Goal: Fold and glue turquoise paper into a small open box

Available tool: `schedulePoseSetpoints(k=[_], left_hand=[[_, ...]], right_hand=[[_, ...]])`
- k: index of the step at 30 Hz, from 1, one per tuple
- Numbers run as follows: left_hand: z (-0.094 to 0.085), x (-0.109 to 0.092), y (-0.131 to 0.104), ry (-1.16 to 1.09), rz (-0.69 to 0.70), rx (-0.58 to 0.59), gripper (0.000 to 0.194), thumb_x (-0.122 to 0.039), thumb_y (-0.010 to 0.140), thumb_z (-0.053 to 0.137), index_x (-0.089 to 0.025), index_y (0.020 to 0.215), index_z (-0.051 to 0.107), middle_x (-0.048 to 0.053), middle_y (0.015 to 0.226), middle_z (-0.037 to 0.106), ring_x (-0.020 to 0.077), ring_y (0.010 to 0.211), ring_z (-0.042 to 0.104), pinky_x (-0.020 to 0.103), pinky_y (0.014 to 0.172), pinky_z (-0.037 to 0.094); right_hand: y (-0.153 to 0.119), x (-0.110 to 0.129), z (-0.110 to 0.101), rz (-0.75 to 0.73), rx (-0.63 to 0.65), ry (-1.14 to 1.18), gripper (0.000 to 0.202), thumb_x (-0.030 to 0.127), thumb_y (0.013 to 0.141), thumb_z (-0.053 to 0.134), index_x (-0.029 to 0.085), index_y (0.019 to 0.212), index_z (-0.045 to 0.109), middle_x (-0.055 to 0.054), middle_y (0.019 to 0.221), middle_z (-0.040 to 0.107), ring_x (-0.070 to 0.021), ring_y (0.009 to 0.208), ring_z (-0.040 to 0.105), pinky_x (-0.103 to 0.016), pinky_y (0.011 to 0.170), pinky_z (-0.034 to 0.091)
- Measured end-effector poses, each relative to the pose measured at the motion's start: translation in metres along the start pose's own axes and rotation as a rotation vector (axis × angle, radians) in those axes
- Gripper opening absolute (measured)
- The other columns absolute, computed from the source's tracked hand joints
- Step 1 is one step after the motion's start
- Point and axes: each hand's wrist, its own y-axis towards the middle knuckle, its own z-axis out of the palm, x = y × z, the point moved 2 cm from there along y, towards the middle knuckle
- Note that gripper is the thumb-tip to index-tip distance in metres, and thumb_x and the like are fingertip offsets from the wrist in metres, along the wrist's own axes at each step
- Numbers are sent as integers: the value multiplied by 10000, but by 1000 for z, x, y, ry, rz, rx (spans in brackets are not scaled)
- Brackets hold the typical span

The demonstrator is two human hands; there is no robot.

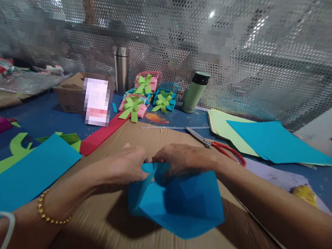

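A folded piece of blue paper [190, 211], partly shaped like an open box, sits over brown cardboard [106, 232] in the middle of the head view. My left hand [127, 162] pinches its upper left edge. At the far edge, my right hand [182, 160] is closed on the same paper, its fingertips partly hidden inside the fold. The two hands nearly meet at the far left corner. Just beyond my right hand lie scissors [229, 150] with red handles and spread blades. A flat blue sheet [29, 183] lies left of my left forearm.
Small paper baskets with green bows [134, 107] stand at the back, between a steel flask [120, 72] and a green tumbler [194, 93]. A cardboard box [71, 91], a red paper strip [105, 134] and green scraps [15, 148] are leftward. Blue and green sheets [276, 141] lie right.
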Motion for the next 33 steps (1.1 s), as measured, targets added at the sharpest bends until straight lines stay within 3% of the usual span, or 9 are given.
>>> schedulePoseSetpoints(k=[9,20,29,33], left_hand=[[1,0,-2,-68,14,-1,168,-332,725,613,-200,774,705,41,753,678,201,760,565,309,698,374],[4,13,1,-157,121,17,229,-323,738,588,-180,884,692,13,820,652,173,736,529,277,607,375],[3,12,1,-75,102,11,154,-308,720,581,-159,709,618,-9,666,544,121,613,424,270,532,281],[0,11,-1,-61,118,-9,183,-340,737,592,-166,713,641,7,685,594,144,642,487,274,546,303]], right_hand=[[1,-1,6,-4,-39,28,417,304,702,687,194,1104,705,-56,969,713,-199,808,625,-252,620,375],[-4,10,-1,-23,18,17,273,256,708,645,174,964,693,-19,814,675,-144,654,551,-240,552,338],[-2,10,1,-9,25,-4,253,292,715,639,168,928,695,-15,775,658,-128,610,508,-241,539,322],[-4,12,-1,5,15,-10,274,295,713,645,171,951,700,-28,798,672,-139,623,537,-240,543,341]])
